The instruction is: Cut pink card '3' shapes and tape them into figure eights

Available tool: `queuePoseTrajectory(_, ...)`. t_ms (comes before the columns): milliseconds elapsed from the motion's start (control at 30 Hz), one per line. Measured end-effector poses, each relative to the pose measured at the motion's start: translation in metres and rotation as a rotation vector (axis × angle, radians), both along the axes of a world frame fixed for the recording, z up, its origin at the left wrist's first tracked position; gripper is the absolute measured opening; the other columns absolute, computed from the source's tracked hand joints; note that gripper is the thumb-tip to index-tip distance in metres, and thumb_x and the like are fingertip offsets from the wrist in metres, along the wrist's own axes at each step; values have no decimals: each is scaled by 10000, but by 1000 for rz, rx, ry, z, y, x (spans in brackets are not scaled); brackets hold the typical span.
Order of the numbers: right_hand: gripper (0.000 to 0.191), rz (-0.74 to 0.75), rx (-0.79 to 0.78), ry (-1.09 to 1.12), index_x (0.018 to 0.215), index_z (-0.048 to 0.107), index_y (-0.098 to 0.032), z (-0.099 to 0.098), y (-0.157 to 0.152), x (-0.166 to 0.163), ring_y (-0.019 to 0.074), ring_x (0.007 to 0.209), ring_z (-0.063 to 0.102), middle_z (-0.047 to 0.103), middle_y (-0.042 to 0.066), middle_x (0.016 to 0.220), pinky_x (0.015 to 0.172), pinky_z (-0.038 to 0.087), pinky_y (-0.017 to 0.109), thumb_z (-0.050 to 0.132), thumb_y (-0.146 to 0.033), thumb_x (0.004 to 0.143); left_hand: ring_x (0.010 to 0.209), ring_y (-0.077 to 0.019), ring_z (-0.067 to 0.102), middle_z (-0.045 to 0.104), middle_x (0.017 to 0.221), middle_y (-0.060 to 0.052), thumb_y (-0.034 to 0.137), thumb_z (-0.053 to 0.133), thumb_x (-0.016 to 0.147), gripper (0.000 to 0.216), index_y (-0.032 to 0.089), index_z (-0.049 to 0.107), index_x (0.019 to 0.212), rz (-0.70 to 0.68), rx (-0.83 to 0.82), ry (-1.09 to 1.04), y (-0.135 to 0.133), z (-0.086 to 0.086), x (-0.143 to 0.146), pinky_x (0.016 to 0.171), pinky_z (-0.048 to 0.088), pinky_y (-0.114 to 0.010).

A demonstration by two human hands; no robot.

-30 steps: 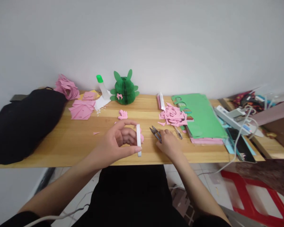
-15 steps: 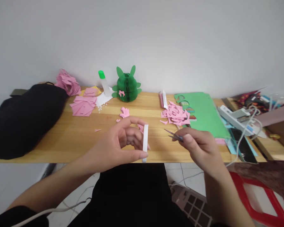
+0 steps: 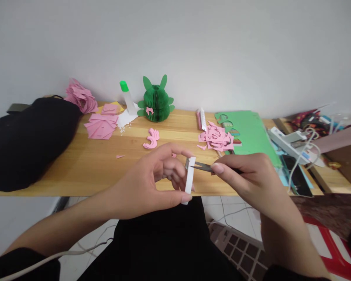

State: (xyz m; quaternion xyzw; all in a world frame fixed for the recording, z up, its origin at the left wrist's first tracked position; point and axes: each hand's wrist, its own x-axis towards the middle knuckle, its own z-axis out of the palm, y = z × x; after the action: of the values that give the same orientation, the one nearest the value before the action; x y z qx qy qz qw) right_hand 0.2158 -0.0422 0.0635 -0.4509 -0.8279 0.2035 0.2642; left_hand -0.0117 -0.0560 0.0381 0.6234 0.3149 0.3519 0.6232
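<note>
My left hand (image 3: 152, 183) is closed in a pinch on a narrow white strip (image 3: 189, 177), held nearly upright above the table's front edge. Between thumb and fingers of my right hand (image 3: 248, 179) is a slim dark pair of tweezers (image 3: 203, 167). Its pointed tips meet the strip near the top; whether they grip it I cannot tell. Behind my left hand lie curved pink paper pieces (image 3: 151, 139). Farther back stands a green honeycomb paper figure (image 3: 156, 103) with leaf-shaped ears and a small pink bow.
On the left are a black bag (image 3: 38, 140), folded pink paper (image 3: 101, 127) and a glue bottle (image 3: 128, 99) with a green cap. Pink scraps (image 3: 217, 136) lie beside a green sheet (image 3: 256, 134) on the right. A power strip (image 3: 289, 144) with white cables sits beyond it.
My right hand has moved left, bringing the tweezers from apart to the strip's upper end. My left hand has shifted slightly right with the strip, now a little tilted.
</note>
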Motion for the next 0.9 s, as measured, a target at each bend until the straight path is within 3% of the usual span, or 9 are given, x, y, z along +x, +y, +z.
queuePoseTrajectory(367,563,44,-26,13,489,441,-168,4,-1,-1,62,450,229,260,-64,484,392,193,221,529,-450,968,723,-87,653,691,773,67,100,718,774,478,217,486,1175,-21,-24,-4,-2,3,0,743,541,-218)
queuePoseTrajectory(900,619,0,-101,24,476,440,-176,3,0,-2,70,450,227,263,-48,476,395,186,240,506,-589,933,692,-126,672,685,760,59,130,716,762,463,253,506,1156,0,-52,3,-3,4,1,706,559,-268)
